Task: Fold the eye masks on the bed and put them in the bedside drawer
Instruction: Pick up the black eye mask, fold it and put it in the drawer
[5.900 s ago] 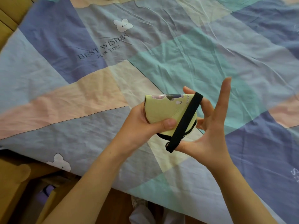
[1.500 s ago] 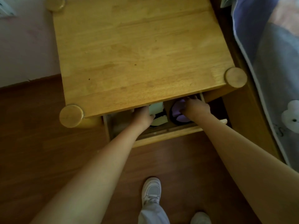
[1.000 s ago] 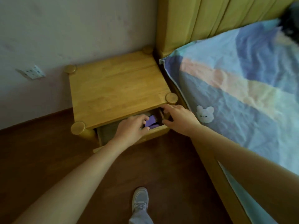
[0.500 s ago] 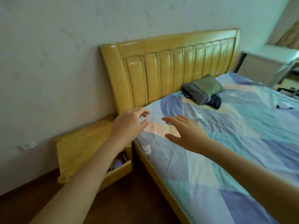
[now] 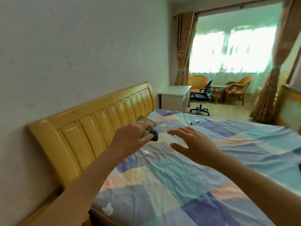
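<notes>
Neither hand holds anything: the left hand (image 5: 130, 138) hangs over the bed (image 5: 187, 173) with fingers loosely curled, and the right hand (image 5: 193, 145) is spread flat, fingers straight, palm down.

The next eye mask seems to be the small white one (image 5: 194, 122) lying on the sheet at about one o'clock from the right hand, well apart from it and far up the bed; its long axis runs roughly three to nine (it is too small to read more). The right hand is plainly the nearer. At about two o'clock from the left hand, just past its fingertips in this view, sits a dark patterned bundle (image 5: 154, 135) against a grey-green pillow (image 5: 147, 120) by the headboard (image 5: 91, 126); whether that is a mask I cannot tell.

Against half a second ago, the view has swung up and along the bed, so the bedside drawer has dropped out of sight, and both empty hands now reach further toward the pillow end.
</notes>
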{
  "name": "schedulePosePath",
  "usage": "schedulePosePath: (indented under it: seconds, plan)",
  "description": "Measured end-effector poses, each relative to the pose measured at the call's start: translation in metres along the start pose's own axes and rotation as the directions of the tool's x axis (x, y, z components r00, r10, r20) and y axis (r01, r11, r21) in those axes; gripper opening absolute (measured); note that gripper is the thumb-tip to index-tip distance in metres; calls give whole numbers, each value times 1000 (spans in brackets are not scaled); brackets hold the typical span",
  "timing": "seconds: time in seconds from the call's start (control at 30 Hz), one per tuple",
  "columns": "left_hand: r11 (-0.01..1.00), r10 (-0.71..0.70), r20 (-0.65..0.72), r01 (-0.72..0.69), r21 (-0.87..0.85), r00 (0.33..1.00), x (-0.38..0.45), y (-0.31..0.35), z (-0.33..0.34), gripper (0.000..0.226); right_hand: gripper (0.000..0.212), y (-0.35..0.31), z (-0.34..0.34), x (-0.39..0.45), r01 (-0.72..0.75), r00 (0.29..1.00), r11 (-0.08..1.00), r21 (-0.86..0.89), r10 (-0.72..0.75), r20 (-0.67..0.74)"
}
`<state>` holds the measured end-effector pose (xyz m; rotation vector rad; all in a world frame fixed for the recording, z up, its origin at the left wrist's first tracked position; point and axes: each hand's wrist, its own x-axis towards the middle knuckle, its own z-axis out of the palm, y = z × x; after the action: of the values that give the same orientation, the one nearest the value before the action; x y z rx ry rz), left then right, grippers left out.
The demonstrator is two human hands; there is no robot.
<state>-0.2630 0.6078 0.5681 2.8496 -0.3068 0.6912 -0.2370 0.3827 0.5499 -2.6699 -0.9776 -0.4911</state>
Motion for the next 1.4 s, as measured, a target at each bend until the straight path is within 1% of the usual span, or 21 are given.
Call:
schedulePosePath:
  seconds: [0.1,0.17,0.23,0.37,0.47,0.57,0.67,0.77,0.9,0.97,1.03,1.13,1.23,1.3,1.4]
  plan:
    - [990,142,-15,-142,-9,990,5,26,-11,30,45,-1,-30,-29,-119,992,993,-24,118,-43]
    - [968,251,-23,-252,-17,968,6,45,-17,30,45,-4,-48,-54,-208,976,977,-43,205,-80]
    - [933,358,-37,-359,-32,933,8,66,-19,29,45,-6,-67,-82,-294,951,954,-62,285,-123]
    - [854,502,-69,-506,-121,862,3,120,-17,27,46,-7,-107,-149,-437,892,893,-107,416,-174]
    - [788,583,-70,-584,-196,809,-2,180,-13,27,47,-7,-139,-207,-541,835,832,-123,513,-201]
    - [699,674,-79,-669,-254,735,-14,252,-9,27,47,-3,-170,-276,-623,773,772,-124,582,-252]
    - [634,726,-94,-716,-293,681,-31,324,-2,25,48,6,-197,-343,-682,720,720,-128,633,-284]
    - [586,765,-109,-756,-292,635,-49,399,5,29,48,20,-227,-413,-724,684,666,-181,658,-315]
    - [563,773,-101,-751,-345,626,-73,501,12,30,48,38,-276,-506,-774,632,594,-217,711,-307]
    - [549,785,-83,-751,-367,614,-84,546,13,29,55,45,-298,-544,-788,616,570,-233,729,-298]
    - [529,793,-86,-753,-391,603,-94,591,16,28,60,56,-320,-581,-789,615,565,-243,735,-285]
    - [522,791,-87,-741,-421,606,-102,649,21,26,62,82,-347,-626,-794,608,562,-232,739,-290]
    - [514,812,-56,-758,-402,581,-99,708,30,29,63,118,-366,-664,-802,598,559,-211,749,-286]
    - [513,818,-40,-760,-399,573,-92,746,40,30,59,145,-376,-685,-800,601,559,-219,749,-281]
    - [505,819,-38,-750,-427,573,-76,807,65,29,47,199,-394,-719,-795,607,563,-227,741,-287]
